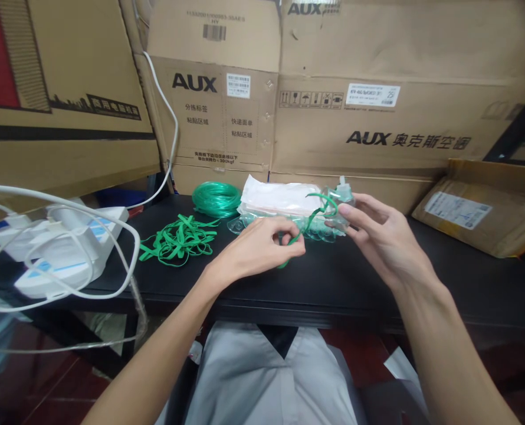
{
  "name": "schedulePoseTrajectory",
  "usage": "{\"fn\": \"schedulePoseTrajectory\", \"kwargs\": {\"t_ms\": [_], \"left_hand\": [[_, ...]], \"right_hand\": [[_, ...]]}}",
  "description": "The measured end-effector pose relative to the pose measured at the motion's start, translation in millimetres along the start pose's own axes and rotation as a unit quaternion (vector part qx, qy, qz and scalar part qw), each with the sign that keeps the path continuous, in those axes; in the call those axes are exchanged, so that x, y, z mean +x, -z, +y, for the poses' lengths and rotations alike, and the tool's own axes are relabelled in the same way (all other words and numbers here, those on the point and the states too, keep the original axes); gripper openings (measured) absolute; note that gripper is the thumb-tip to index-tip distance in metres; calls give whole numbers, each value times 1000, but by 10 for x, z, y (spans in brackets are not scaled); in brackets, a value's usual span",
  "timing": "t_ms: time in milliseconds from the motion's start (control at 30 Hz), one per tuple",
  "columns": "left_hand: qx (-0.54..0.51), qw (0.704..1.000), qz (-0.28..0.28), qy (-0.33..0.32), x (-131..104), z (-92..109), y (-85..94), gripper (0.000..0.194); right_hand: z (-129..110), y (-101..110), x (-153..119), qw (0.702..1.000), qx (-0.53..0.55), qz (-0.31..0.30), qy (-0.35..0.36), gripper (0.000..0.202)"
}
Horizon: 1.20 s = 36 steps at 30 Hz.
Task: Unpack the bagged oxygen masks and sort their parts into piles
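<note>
My left hand is closed in a pinch on a green elastic strap, in front of the white packets. The strap runs up and right to a clear greenish breathing mask with a pale connector on top. My right hand grips that mask by its side, thumb and fingers around it. Part of the mask is hidden behind the fingers. More green straps lie in a tangled heap to the left of my left hand.
A coil of green tubing and white packets lie behind, with several clear masks beneath. At left stands a white power strip with looped cables. Cardboard boxes wall off the back; a taped carton sits right.
</note>
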State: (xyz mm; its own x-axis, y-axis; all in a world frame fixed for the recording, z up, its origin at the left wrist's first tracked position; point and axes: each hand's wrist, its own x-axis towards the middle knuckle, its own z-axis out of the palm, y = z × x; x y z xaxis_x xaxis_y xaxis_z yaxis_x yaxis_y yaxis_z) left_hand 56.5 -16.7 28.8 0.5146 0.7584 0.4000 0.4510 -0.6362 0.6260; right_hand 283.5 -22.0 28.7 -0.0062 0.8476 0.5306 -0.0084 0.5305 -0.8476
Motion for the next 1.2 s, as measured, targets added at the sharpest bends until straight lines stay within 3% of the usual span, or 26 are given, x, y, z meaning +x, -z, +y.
{"fn": "schedulePoseTrajectory", "kwargs": {"t_ms": [100,333,433,533,600,767,867,967,1100,1200], "left_hand": [[31,999,9,-5,2,-53,53,14],[152,978,138,25,-16,-205,289,15],[167,964,206,5,-6,-196,321,15],[162,954,254,-13,5,-202,343,15],[164,960,225,-16,-4,-241,382,15],[162,986,48,13,-77,-387,518,26],[155,987,34,31,-109,-421,555,37],[150,987,29,43,-120,-412,546,36],[161,986,23,47,-122,-374,486,29],[171,984,21,49,-116,-339,420,27]], "right_hand": [[-31,109,39,999,23,27,13,19],[-154,474,61,996,-20,86,-1,20],[-156,554,30,994,-101,40,-22,33],[-110,565,15,981,-178,-59,-45,44],[-58,555,20,963,-226,-131,-66,46],[92,523,46,913,-316,-243,-83,46],[153,494,40,913,-309,-256,-78,48],[184,467,23,908,-333,-243,-72,54],[236,438,21,883,-409,-223,-60,48],[288,392,41,859,-456,-217,-88,56]]}}
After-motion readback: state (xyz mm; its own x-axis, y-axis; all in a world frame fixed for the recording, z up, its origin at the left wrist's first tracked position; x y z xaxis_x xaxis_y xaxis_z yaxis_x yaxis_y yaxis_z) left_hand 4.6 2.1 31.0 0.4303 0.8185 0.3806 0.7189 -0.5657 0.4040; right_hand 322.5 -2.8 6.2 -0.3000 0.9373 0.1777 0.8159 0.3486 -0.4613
